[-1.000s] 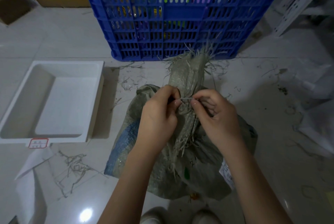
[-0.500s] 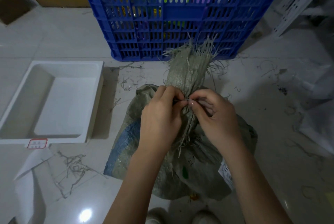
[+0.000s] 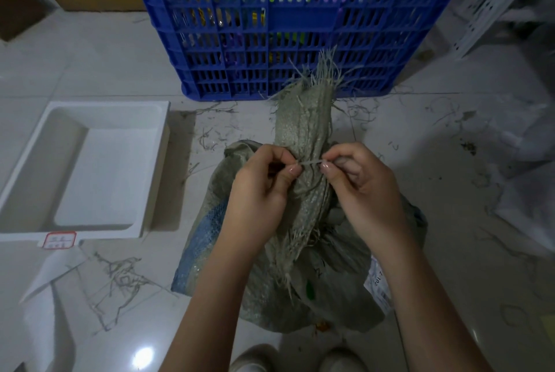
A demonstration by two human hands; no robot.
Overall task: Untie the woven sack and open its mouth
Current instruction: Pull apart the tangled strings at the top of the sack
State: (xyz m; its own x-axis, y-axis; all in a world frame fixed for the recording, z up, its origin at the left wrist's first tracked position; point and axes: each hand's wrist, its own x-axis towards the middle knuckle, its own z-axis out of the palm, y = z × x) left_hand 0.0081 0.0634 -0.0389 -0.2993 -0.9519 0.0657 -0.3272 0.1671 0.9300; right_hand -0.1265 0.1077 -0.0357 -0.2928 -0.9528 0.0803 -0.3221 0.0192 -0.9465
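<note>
A grey-green woven sack (image 3: 330, 266) with a blue patch stands on the tiled floor in front of me. Its gathered neck (image 3: 303, 128) rises frayed above a thin pale tie (image 3: 309, 163) wound around it. My left hand (image 3: 258, 191) pinches one end of the tie at the neck's left side. My right hand (image 3: 363, 188) pinches the other end at the right side. A short stretch of tie runs taut between my fingertips. The sack's mouth is bunched closed.
A blue slatted plastic crate (image 3: 288, 23) stands just behind the sack. A white shallow tray (image 3: 30, 173) with a red-edged label lies on the floor to the left. Loose fibre strands litter the tiles. White bags (image 3: 528, 179) lie at the right.
My two hands have drawn apart a little, so a short length of the tie now shows stretched between the fingertips. The sack's neck leans slightly more upright.
</note>
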